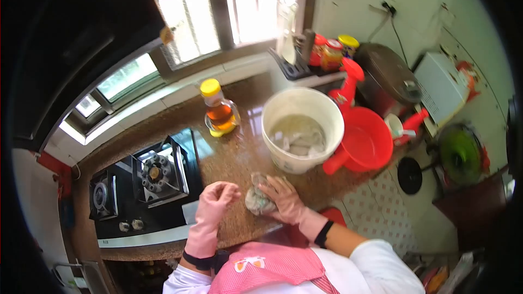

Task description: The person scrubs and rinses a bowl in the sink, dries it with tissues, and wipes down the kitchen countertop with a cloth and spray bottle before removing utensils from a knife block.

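Note:
Both hands wear pink rubber gloves. My right hand (283, 200) presses on a bunched, greyish wet-looking cloth (258, 201) on the brown countertop, fingers lying over its right side. To the left of the cloth, my left hand (218, 196) is raised a little with its fingers curled in, and nothing shows in it. Just beyond the cloth stands a white bucket (275, 155) with murky water and a pale cloth (306, 140) in it. A red dipper (366, 140) is at the bucket's right side.
On the left is a black gas stove (188, 155) with two burners. An oil jug (220, 113) with a yellow lid stands near the window. Jars (331, 54), a brown rice cooker (388, 73) and a white cup (393, 125) are at the back right. A fan (460, 152) stands farther right.

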Available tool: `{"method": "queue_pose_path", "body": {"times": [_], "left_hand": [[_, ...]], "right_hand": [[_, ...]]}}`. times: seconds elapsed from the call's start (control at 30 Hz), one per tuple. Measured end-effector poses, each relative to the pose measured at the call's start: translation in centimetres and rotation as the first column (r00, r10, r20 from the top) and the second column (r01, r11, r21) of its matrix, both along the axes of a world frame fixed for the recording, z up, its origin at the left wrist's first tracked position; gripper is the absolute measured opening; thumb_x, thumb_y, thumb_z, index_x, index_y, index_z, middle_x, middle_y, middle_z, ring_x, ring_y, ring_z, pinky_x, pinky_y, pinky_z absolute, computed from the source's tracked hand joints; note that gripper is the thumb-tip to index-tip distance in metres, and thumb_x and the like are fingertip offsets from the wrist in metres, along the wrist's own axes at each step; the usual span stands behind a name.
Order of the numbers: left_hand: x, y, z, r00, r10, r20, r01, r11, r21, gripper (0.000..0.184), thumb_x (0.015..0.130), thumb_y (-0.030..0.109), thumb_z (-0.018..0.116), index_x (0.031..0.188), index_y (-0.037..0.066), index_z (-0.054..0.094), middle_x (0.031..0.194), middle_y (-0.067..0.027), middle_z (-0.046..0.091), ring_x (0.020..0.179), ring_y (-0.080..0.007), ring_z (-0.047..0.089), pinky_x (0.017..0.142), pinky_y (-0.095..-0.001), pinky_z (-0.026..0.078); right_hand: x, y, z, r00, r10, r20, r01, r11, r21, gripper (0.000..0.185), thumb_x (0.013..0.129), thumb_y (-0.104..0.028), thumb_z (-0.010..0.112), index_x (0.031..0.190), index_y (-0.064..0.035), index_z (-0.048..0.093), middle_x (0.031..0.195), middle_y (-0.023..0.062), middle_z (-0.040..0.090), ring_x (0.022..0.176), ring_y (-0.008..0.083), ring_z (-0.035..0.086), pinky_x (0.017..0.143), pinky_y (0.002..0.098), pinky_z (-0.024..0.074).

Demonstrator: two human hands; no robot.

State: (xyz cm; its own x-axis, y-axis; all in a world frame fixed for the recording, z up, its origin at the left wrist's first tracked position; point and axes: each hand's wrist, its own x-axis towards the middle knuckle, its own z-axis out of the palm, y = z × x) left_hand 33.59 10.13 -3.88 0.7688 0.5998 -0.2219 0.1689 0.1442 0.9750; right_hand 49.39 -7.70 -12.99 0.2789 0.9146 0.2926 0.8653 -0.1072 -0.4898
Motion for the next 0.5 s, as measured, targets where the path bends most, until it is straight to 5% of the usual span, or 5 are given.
{"method": "queue_pose_path", "body": {"times": [0.17,0.33,0.4,0.5], "left_hand": [[-10.1,-1.6,-0.6,0.977,0.078,-0.198,-0.076,0.997,0.015,0.03,0.095,0.028,0.061,0.083,0.001,0.066,0.064,-0.0064,0.066,0.055,-0.0108,0.063,0.051,-0.0231,0.05],[-20.6,-2.9,-2.6,0.956,0.217,-0.196,-0.221,0.975,0.001,0.029,0.095,0.028,0.06,0.085,0.001,0.066,0.068,-0.0073,0.066,0.055,-0.0115,0.061,0.052,-0.0243,0.05],[-24.2,-3.3,-3.7,0.962,0.228,-0.154,-0.233,0.972,-0.015,0.022,0.095,0.023,0.06,0.094,0.002,0.065,0.073,-0.0073,0.068,0.062,-0.011,0.063,0.058,-0.0238,0.05],[-27.6,-4.2,-3.4,0.942,0.254,-0.22,-0.247,0.967,0.063,0.02,0.095,0.017,0.059,0.107,0.003,0.063,0.082,-0.0068,0.069,0.069,-0.0111,0.063,0.062,-0.023,0.05]], "right_hand": [[-1.5,-1.0,0.8,0.995,-0.097,0.032,0.098,0.993,-0.059,0.082,0.077,-0.046,0.07,0.145,-0.02,0.033,0.148,0.0182,0.033,0.134,0.0436,0.033,0.11,0.0524,0.0252],[-4.5,-5.6,2.0,0.975,-0.219,-0.042,0.223,0.961,0.164,0.06,0.08,-0.032,0.071,0.129,-0.0033,0.053,0.127,0.0234,0.055,0.12,0.0419,0.05,0.102,0.044,0.0406],[-4.6,-7.9,1.5,0.969,-0.217,-0.116,0.237,0.949,0.209,0.05,0.081,-0.027,0.072,0.121,-0.0011,0.059,0.114,0.0227,0.063,0.105,0.0353,0.062,0.091,0.0383,0.0487],[-4.5,-10.1,3.3,0.782,-0.301,-0.546,0.39,0.919,0.052,0.034,0.086,-0.019,0.07,0.113,0.0014,0.064,0.101,0.0137,0.069,0.087,0.0183,0.066,0.078,0.03,0.0522]]}}
